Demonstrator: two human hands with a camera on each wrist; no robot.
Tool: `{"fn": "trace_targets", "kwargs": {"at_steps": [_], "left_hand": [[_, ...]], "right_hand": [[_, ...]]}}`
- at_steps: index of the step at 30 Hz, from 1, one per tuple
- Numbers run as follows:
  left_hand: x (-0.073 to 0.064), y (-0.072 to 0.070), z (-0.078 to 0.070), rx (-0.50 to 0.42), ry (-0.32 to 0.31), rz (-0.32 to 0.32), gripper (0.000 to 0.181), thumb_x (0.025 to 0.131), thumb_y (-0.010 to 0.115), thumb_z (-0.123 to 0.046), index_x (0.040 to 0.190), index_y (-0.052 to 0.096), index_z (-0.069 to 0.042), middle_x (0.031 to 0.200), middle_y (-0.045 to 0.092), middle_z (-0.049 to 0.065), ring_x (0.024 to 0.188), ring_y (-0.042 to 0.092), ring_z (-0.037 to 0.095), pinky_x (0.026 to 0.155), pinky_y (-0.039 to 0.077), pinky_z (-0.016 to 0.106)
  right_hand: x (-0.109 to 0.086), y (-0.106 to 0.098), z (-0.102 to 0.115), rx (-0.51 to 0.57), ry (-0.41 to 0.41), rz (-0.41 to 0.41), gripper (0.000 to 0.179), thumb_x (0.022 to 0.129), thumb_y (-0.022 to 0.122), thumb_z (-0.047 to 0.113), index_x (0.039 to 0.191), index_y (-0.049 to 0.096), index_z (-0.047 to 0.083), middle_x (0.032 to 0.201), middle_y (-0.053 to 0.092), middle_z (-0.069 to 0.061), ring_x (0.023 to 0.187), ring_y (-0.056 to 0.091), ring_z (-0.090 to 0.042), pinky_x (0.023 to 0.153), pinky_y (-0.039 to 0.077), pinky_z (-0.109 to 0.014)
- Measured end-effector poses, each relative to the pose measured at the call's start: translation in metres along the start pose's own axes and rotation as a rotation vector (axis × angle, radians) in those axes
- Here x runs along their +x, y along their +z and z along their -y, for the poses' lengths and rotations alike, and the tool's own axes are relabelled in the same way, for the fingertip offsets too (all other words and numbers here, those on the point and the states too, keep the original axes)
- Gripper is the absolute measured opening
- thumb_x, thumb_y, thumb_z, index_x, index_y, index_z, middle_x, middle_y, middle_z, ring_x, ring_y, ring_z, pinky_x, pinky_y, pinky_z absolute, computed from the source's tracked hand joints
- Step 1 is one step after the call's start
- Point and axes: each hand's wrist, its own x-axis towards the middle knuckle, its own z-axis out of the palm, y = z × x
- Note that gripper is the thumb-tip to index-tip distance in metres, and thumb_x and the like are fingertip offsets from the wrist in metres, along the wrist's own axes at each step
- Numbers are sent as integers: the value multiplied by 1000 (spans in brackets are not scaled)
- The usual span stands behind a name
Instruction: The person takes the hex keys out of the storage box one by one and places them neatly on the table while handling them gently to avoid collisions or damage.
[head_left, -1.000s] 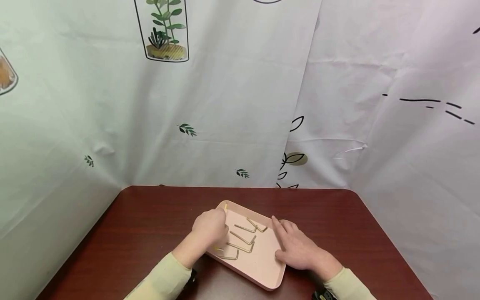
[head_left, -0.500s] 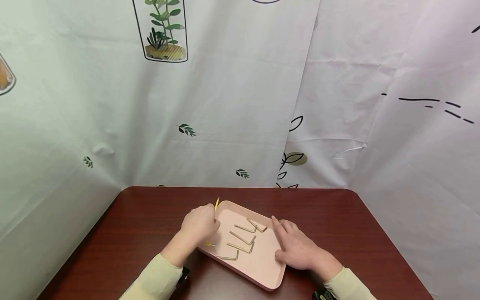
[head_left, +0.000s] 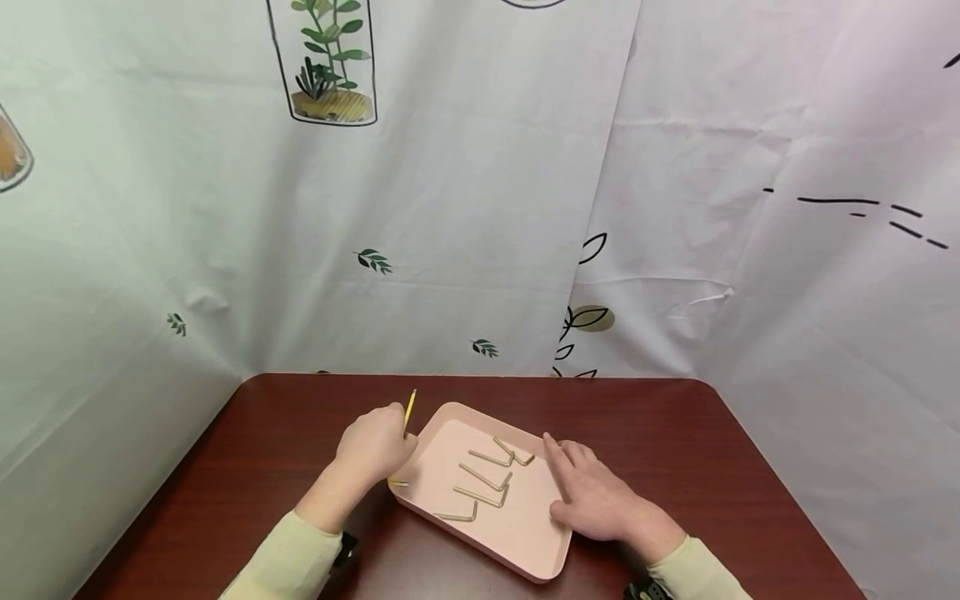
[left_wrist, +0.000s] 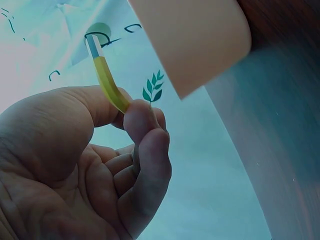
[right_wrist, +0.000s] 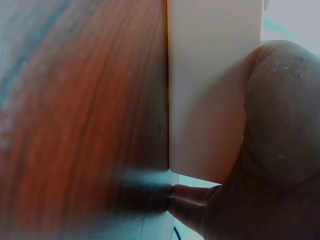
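Pinching a bent yellow rod (left_wrist: 106, 79) between thumb and index finger, the left hand (head_left: 375, 442) has its other fingers folded in toward the palm. One long end of the yellow rod sticks up beyond that hand's knuckles, and a short end with a silver-coloured tip pokes out on its near side. Just to the left hand's right lies a shallow pink tray (head_left: 525, 542); whether the rod hangs over the rim or just outside it is hard to judge from above. The right hand (head_left: 594, 493) holds no rod; its fingers are fairly straight and it rests against the tray's right-hand wall, thumb over the rim and fingertips by the far corner. Between the two hands, inside the tray, lie five brass-coloured L-shaped rods (head_left: 480, 476), the two farthest of them crossing. Beneath both hands spreads a dark reddish-brown surface (head_left: 645, 417), and beyond them hangs a pale cloth (head_left: 450, 200) printed with leaves and a plant in a jar.
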Motion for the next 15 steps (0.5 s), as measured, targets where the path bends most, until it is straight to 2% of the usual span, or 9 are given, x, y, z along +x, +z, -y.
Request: {"fn": "trace_targets", "kwargs": {"at_steps": [8,15], "left_hand": [[0,-1,12,-10,-30,3,12,91,69,-10,88,58,-6,72,55,6,60,56,25,56,48,44],[-3,-3,22,-12,-27,7,13,92,70,-10,88,58,-5,70,54,6,58,53,24,53,45,41]], "right_hand": [[1,1,-1,-3,3,-4,99,83,72,23,169,33,-7,151,52,-25,140,52,-45,114,49,-58],[1,1,0,-3,5,-1,99,83,72,23,170,32,-6,151,53,-24,141,52,-45,115,48,-58]]}}
